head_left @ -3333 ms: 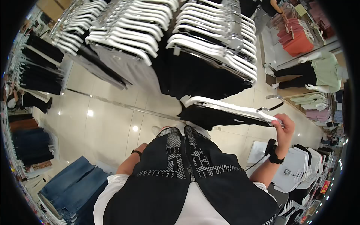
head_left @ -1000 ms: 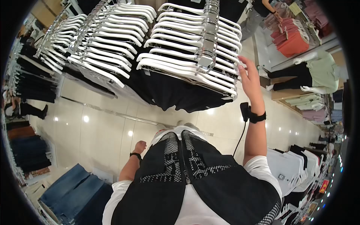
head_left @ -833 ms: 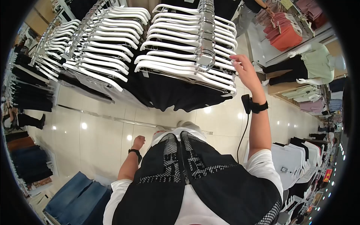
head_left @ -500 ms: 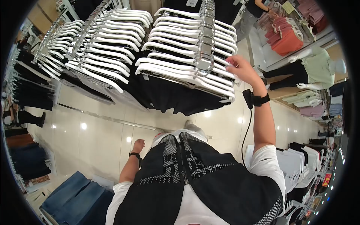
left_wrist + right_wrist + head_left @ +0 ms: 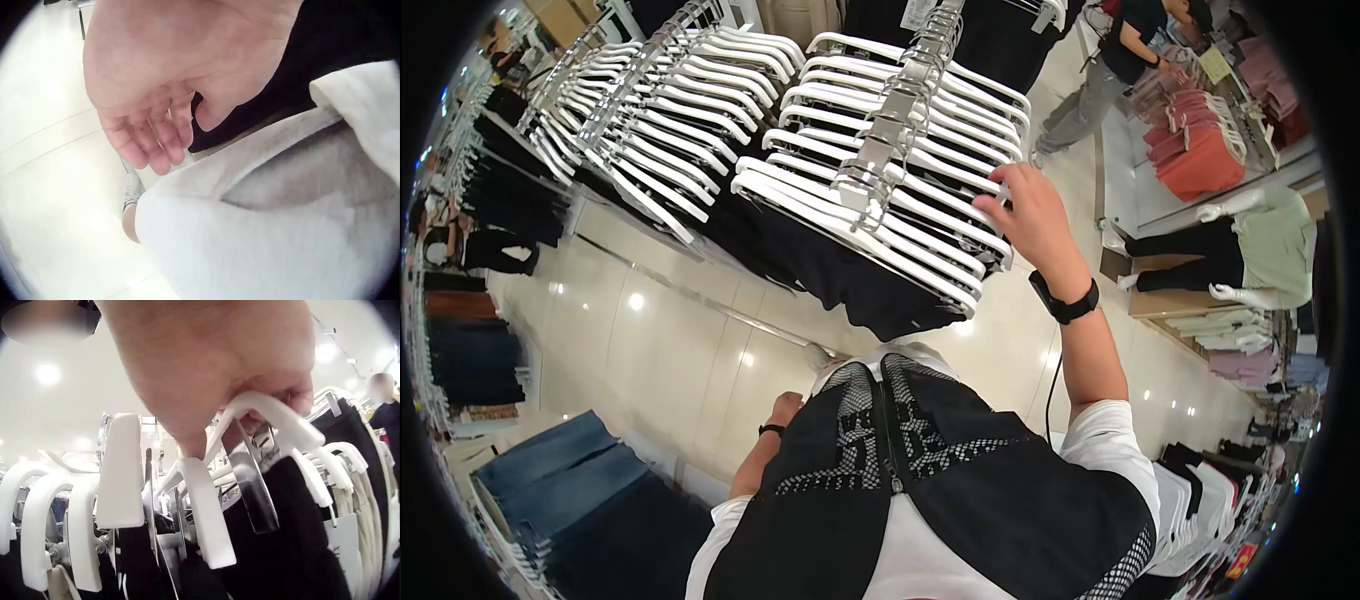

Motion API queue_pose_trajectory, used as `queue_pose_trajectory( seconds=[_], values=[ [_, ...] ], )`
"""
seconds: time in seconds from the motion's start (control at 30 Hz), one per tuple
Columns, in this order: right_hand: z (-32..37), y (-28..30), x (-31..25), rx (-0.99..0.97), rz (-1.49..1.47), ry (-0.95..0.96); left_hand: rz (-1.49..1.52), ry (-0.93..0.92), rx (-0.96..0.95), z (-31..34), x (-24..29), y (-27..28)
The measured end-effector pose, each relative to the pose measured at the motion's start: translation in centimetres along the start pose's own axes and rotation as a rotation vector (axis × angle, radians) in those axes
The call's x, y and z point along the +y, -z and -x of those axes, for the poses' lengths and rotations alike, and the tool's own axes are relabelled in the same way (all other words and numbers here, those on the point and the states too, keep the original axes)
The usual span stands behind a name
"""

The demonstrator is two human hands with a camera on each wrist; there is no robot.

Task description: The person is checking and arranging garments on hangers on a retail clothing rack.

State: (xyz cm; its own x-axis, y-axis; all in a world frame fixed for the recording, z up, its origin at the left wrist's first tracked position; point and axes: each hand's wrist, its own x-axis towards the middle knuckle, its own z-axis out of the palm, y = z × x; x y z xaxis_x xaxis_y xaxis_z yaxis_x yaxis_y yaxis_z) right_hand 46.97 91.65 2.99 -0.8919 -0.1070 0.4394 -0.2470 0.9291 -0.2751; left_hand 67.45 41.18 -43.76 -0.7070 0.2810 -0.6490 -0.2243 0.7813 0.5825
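Observation:
White hangers with metal clips carry black garments on a chrome rail. My right hand is at their right ends, thumb and forefinger spread. Seen in the right wrist view, its fingers curl round the end of one white hanger, while the thumb touches a neighbouring hanger; the fingertips are partly hidden. My left hand hangs relaxed beside my light trousers, fingers loosely bent around nothing.
More hangers fill a rail to the left. Folded jeans lie at the lower left. A mannequin in a light green top stands at the right, with a person near red garments behind. A cable trails from my right wrist.
My right hand earlier held a hanger with a black garment away from the rack, then let it go. It has since moved in among the hanger ends, and the view has turned.

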Motion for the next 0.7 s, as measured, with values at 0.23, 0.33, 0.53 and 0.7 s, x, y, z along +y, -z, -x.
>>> queue_pose_trajectory(
  seconds=[0.23,0.33,0.53,0.7],
  values=[
    [-0.2,0.6,2.4,0.113,0.016,0.088,0.710,0.248,0.160,-1.0,7.2,-3.5],
    [0.0,1.3,2.7,0.115,-0.019,0.091,0.691,0.276,0.201,-0.5,8.0,-5.1],
    [-0.4,1.2,3.4,0.181,-0.062,0.088,0.604,0.297,0.217,0.9,7.8,-6.9],
    [1.9,2.3,5.9,0.136,-0.138,-0.018,0.559,0.283,0.224,1.5,8.1,-7.0]
  ],
)
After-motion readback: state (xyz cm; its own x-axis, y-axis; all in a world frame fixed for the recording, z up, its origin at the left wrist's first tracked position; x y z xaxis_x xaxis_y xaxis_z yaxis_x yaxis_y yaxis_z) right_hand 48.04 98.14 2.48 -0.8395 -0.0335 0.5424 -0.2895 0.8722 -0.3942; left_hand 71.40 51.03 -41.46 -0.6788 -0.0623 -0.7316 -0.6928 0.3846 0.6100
